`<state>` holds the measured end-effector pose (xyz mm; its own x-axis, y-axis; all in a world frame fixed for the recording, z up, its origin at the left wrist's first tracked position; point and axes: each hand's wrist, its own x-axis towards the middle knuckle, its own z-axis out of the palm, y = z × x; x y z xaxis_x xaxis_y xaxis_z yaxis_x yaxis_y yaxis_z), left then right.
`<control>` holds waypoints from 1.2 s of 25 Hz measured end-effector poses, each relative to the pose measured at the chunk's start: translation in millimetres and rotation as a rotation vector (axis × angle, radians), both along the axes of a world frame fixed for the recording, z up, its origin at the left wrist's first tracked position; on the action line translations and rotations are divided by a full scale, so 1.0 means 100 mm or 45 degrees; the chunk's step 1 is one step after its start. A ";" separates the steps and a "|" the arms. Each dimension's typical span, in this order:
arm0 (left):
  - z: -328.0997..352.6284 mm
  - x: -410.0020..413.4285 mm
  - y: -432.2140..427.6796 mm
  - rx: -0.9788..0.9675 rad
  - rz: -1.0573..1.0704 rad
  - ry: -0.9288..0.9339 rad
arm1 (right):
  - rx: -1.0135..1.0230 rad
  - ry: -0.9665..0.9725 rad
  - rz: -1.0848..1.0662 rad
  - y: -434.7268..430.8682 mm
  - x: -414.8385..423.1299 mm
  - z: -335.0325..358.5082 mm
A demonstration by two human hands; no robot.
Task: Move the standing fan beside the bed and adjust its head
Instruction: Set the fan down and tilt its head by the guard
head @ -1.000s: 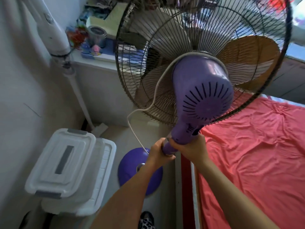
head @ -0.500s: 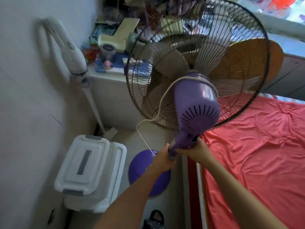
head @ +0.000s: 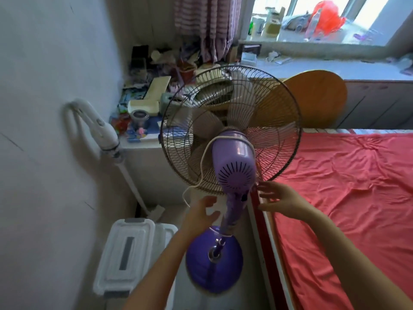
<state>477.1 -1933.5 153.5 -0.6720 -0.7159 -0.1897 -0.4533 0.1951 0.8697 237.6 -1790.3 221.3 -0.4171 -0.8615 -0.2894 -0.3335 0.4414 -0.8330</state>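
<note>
The purple standing fan [head: 233,168] stands upright on its round base [head: 214,262] on the floor, right beside the bed [head: 348,198] with its red sheet. The wire cage and pale blades face away from me toward the cluttered shelf. A white cord loops over the motor housing. My left hand [head: 201,212] hovers open just left of the fan's neck. My right hand [head: 276,198] hovers open just right of it, over the bed's edge. Neither hand touches the fan.
A white lidded storage box [head: 127,253] sits on the floor left of the base. A white stick vacuum [head: 105,135] leans on the left wall. A cluttered white shelf [head: 143,139] stands behind the fan, with a round wooden board [head: 321,97] at the bed's head.
Both hands have let go of the fan's neck and opened to either side of it. The fan now stands on its own, and my view has pulled back and upward.
</note>
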 end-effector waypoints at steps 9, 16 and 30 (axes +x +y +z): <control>0.96 0.03 -0.32 -0.294 0.058 0.119 | -0.301 0.107 0.040 0.01 -0.10 1.05; 1.53 0.07 -0.53 -0.496 0.070 0.224 | -0.459 0.153 0.077 -0.17 -0.17 1.41; 2.02 -0.43 -1.23 -0.859 0.258 0.156 | -0.654 0.547 -0.306 -0.88 -0.60 1.65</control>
